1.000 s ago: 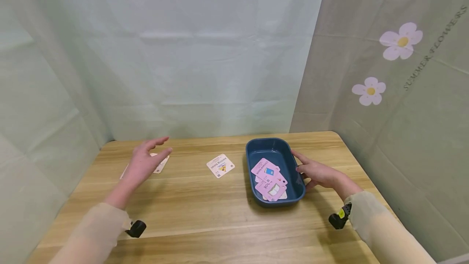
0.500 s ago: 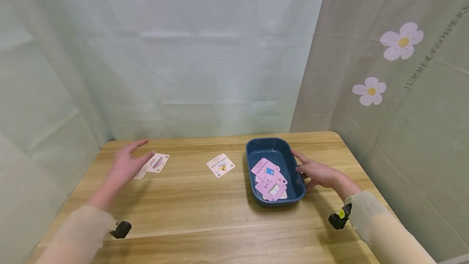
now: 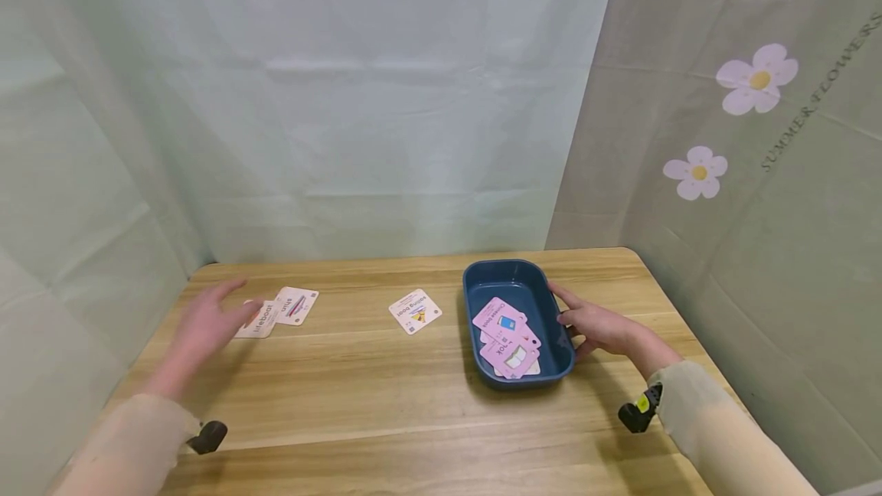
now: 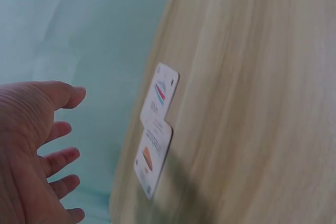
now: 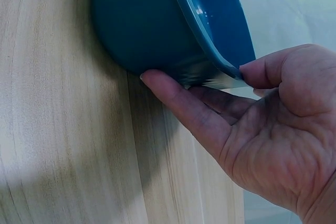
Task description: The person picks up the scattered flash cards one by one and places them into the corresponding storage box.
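Note:
My left hand (image 3: pixel 207 324) hovers at the far left of the table, thumb and fingers apart, holding nothing. Beside its thumb lies the white "lifeboat" picture card (image 3: pixel 258 320), partly covered by the hand in the head view. A second card with a ship picture (image 3: pixel 297 305) adjoins it; both show in the left wrist view, the lifeboat card (image 4: pixel 152 157) nearer the hand. My right hand (image 3: pixel 602 325) holds the right side of a dark blue plastic bin (image 3: pixel 544 380), thumb at the rim and fingers against the outer wall. Several cards, mostly pink (image 3: pixel 499 317), lie inside.
A "sailing boat" card (image 3: pixel 415 311) lies face up between the left-hand cards and the bin. The wooden table (image 3: pixel 358 404) ends at a pale curtain (image 3: pixel 386 136) behind; a flowered curtain (image 3: pixel 779 251) hangs on the right.
My left hand has moved left and slightly down in the head view, uncovering the ship card and most of the lifeboat card. The right hand and bin have stayed in place.

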Tool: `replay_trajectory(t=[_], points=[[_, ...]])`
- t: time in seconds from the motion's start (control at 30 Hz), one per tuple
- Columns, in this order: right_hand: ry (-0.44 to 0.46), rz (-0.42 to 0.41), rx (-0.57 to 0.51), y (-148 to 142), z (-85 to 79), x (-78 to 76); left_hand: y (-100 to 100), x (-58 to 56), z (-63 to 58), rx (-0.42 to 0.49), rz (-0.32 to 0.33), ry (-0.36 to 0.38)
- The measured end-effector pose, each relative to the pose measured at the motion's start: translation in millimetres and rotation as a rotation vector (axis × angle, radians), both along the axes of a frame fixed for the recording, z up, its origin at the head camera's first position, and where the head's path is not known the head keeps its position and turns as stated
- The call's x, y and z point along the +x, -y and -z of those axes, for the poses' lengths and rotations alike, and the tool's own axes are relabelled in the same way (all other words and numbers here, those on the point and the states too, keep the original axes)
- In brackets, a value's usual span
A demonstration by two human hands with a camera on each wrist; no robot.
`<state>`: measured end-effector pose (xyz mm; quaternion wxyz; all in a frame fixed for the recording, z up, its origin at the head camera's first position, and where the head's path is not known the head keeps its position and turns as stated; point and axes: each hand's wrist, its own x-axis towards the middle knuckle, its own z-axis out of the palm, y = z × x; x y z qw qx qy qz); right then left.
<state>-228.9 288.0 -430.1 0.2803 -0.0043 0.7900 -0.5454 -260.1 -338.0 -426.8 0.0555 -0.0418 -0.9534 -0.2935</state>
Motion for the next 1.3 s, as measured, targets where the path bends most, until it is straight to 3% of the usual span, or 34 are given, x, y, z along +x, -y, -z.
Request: replay_trajectory(t=[0.57,0.77,1.3], points=[[-0.017,-0.002,0.007,0.4,0.1,1.4,22.3,6.6,29.4,-0.159,-0.081,0.164],[-0.017,0.005,0.025,0.5,0.8,0.5,20.0,8.6,35.7,-0.147,-0.117,0.225],[-0.013,-0.008,-0.011,-0.8,2.2,-0.9,11.4,7.2,49.9,-0.188,-0.172,0.214]])
